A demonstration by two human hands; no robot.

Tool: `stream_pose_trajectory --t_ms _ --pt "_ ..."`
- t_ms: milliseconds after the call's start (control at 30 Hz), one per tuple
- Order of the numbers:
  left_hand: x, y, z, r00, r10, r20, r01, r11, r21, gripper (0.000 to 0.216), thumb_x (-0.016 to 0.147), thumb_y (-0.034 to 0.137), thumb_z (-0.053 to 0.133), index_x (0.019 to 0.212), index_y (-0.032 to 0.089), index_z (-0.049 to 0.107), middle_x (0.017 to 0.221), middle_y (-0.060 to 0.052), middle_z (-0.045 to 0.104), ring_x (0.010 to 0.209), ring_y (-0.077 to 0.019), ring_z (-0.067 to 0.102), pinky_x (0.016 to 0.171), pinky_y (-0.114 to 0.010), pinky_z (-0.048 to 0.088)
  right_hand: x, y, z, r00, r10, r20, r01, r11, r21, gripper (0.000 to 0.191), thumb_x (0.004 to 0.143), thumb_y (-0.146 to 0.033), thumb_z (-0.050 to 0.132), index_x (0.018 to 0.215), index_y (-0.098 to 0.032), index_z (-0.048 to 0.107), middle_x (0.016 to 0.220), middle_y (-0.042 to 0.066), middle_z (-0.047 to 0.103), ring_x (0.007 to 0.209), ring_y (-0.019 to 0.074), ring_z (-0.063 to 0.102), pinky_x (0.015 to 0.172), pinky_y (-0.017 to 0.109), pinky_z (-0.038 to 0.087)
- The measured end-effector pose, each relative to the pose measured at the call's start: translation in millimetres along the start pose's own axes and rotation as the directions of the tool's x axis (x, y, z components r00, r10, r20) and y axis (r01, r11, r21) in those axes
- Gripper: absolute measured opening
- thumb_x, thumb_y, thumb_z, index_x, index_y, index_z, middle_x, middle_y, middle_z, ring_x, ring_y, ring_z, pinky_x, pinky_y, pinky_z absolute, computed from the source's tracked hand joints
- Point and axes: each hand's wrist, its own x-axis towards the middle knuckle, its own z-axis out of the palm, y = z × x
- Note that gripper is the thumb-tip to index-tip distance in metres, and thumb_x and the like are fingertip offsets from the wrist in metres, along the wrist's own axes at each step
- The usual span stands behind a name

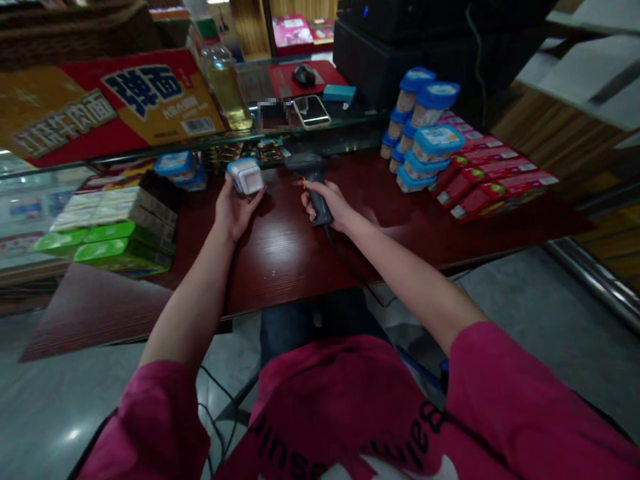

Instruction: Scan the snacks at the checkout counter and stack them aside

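Note:
My left hand (234,208) is closed around a small white tub with a blue lid (245,176), held tipped on its side above the dark red desk (280,260). My right hand (327,203) grips the handle of a dark barcode scanner (310,179), whose head points toward the tub a short way to its left. The scanner's cable runs back along the desk under my right forearm. Both arms wear short magenta sleeves.
A stack of blue-lidded tubs (423,130) and red flat boxes (487,177) lie at the right. Two more tubs (177,167) sit behind my left hand, green and white packs (113,230) at the left. A glass shelf carries a noodle carton (107,107), bottle (225,83) and phone (311,111).

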Motion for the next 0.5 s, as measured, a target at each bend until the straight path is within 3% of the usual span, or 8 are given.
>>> stream_pose_trajectory --t_ms 100,167,300,500 --pt "11 9 -25 0.995 -0.002 -0.100 -0.003 0.999 -0.044 0.056 0.097 0.081 0.049 0.112 0.031 0.070 0.122 -0.003 0.076 0.126 -0.0214 0.071 0.107 -0.042 0.064 34 12 22 0.996 0.034 0.085 -0.031 0.999 -0.032 0.034 0.086 -0.045 0.079 0.100 -0.021 0.059 0.059 -0.007 0.063 0.039 0.0097 0.047 0.036 0.021 0.040" --pt "14 11 -32 0.989 -0.024 -0.149 0.013 0.997 -0.073 0.060 0.096 0.084 0.049 0.111 0.029 0.069 0.118 -0.004 0.077 0.122 -0.0202 0.072 0.103 -0.039 0.064 42 16 28 0.989 0.051 0.141 -0.048 0.998 -0.028 0.038 0.082 -0.046 0.081 0.101 -0.020 0.061 0.059 -0.007 0.063 0.037 0.0087 0.045 0.035 0.020 0.037" --pt "13 9 -27 0.991 -0.031 -0.133 0.015 0.993 -0.114 0.061 0.093 0.083 0.054 0.110 0.026 0.068 0.117 -0.009 0.077 0.124 -0.0237 0.073 0.095 -0.035 0.066 37 14 26 0.971 0.077 0.225 -0.085 0.996 0.026 0.041 0.083 -0.048 0.079 0.107 -0.017 0.065 0.060 -0.007 0.060 0.037 0.0065 0.037 0.035 0.019 0.033" --pt "11 9 -10 0.988 -0.121 -0.094 0.109 0.987 -0.122 0.061 0.099 0.081 0.047 0.111 0.025 0.068 0.119 -0.009 0.079 0.125 -0.0262 0.072 0.097 -0.038 0.065 30 17 34 0.933 0.203 0.296 -0.234 0.970 0.072 0.032 0.092 -0.047 0.069 0.104 -0.018 0.063 0.061 -0.007 0.055 0.038 0.0059 0.031 0.034 0.018 0.027"
